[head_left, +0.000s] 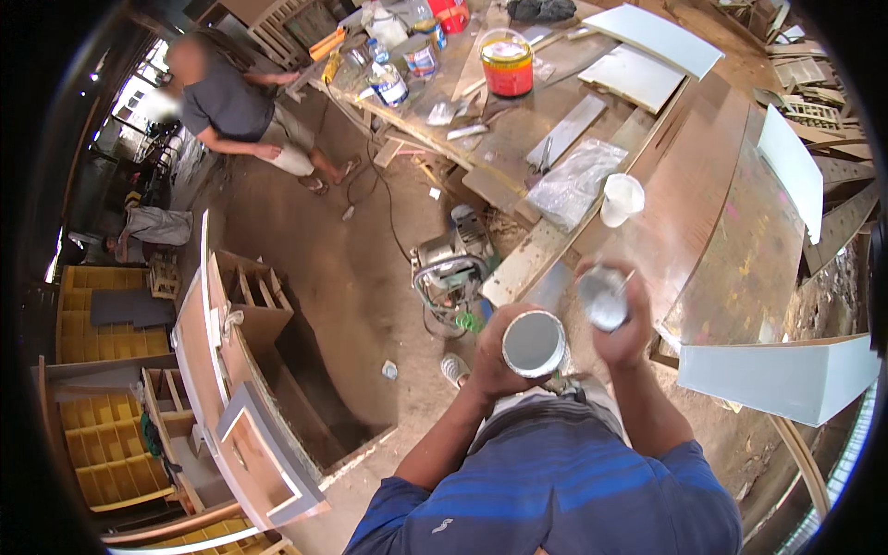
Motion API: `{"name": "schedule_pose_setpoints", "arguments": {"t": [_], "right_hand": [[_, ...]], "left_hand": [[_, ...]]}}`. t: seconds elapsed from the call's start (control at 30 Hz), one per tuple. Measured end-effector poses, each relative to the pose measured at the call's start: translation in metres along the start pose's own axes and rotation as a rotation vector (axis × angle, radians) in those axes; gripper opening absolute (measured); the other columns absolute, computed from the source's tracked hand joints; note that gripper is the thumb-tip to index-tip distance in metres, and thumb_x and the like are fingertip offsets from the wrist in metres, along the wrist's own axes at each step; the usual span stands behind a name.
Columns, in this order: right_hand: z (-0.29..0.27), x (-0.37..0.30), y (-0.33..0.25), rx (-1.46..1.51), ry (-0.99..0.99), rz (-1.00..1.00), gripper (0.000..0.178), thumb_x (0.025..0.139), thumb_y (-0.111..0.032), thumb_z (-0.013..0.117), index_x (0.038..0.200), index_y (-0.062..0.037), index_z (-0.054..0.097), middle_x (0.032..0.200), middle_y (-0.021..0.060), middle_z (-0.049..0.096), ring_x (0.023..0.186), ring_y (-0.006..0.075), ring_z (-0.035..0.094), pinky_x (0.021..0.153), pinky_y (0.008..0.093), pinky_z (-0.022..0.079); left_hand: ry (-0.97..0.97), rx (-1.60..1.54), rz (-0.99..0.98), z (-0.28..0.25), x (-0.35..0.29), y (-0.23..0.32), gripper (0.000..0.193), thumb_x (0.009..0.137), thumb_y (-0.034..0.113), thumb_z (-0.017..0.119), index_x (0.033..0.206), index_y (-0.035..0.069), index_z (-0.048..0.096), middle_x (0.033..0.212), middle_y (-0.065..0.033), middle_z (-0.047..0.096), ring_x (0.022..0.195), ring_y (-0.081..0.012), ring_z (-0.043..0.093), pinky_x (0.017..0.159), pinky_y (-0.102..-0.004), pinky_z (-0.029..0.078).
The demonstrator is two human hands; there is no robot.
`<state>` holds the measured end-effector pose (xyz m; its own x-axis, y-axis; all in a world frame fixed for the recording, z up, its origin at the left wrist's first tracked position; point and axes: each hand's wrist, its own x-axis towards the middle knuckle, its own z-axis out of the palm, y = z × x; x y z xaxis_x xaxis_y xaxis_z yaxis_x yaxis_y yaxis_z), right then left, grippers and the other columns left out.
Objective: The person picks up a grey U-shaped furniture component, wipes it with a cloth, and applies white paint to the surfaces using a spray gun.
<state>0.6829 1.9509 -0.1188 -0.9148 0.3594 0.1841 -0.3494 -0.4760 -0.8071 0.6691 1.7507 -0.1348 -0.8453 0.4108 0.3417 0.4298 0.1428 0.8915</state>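
Observation:
My left hand point(490, 356) is wrapped round a tin can point(535, 343), its round mouth facing up and its inside pale grey. Beside it, my right hand point(626, 338) grips a smaller greyish cup point(604, 301), somewhat blurred, so its contents are hard to make out. The two containers are held close together but apart, in front of my body. Just beyond them, a white plastic cup point(622, 200) stands near the workbench edge point(532, 257), next to a clear plastic bag point(578, 180).
A red and yellow bucket point(508, 67) and several paint cans point(390, 85) stand on the bench. An air compressor point(453, 264) sits on the floor ahead. A wooden cabinet point(254, 324) lies left; pale panels point(768, 375) are at right. Another person point(231, 102) stands far left.

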Motion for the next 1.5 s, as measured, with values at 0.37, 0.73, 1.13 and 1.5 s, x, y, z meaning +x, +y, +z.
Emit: {"name": "schedule_pose_setpoints", "arguments": {"t": [0.37, 0.73, 1.13, 1.5], "right_hand": [[-0.233, 0.046, 0.091, -0.175, 0.673, 0.351, 0.037, 0.106, -0.025, 0.049, 0.126, 0.0026, 0.063, 0.116, 0.0153, 0.071, 0.112, 0.0266, 0.068, 0.096, 0.0362, 0.054], [-0.234, 0.070, 0.085, -1.530, 0.235, 0.024, 0.056, 0.085, -0.031, 0.077, 0.131, -0.0034, 0.060, 0.130, 0.0214, 0.062, 0.125, 0.0392, 0.056, 0.109, 0.0483, 0.042], [-0.152, 0.052, 0.101, -1.251, -0.462, 0.221, 0.053, 0.084, -0.017, 0.078, 0.132, -0.0031, 0.060, 0.125, 0.0178, 0.065, 0.115, 0.0282, 0.063, 0.100, 0.0432, 0.049], [0.061, 0.012, 0.153, -0.958, -0.919, 0.088, 0.023, 0.092, -0.009, 0.071, 0.113, -0.0006, 0.069, 0.108, 0.0113, 0.072, 0.097, 0.0213, 0.070, 0.087, 0.0340, 0.054]], "left_hand": [[0.081, 0.013, 0.115, -0.016, 0.004, 0.012, 0.074, 0.062, 0.024, 0.094, 0.124, 0.003, 0.059, 0.121, -0.0153, 0.067, 0.110, -0.0302, 0.067, 0.094, -0.0415, 0.053], [0.235, 0.094, 0.008, -0.025, -0.005, 0.006, 0.066, 0.063, 0.019, 0.091, 0.120, 0.002, 0.062, 0.115, -0.0134, 0.067, 0.106, -0.0289, 0.067, 0.093, -0.0410, 0.053], [0.446, 0.224, -0.186, -0.075, -0.062, 0.017, 0.076, 0.060, 0.018, 0.093, 0.128, 0.009, 0.059, 0.125, -0.0133, 0.063, 0.117, -0.0334, 0.063, 0.100, -0.0437, 0.050], [0.793, 0.251, -0.282, -0.157, -0.141, 0.026, 0.078, 0.059, 0.016, 0.090, 0.128, 0.009, 0.056, 0.125, -0.0142, 0.065, 0.117, -0.0356, 0.064, 0.114, -0.0489, 0.042]]}}
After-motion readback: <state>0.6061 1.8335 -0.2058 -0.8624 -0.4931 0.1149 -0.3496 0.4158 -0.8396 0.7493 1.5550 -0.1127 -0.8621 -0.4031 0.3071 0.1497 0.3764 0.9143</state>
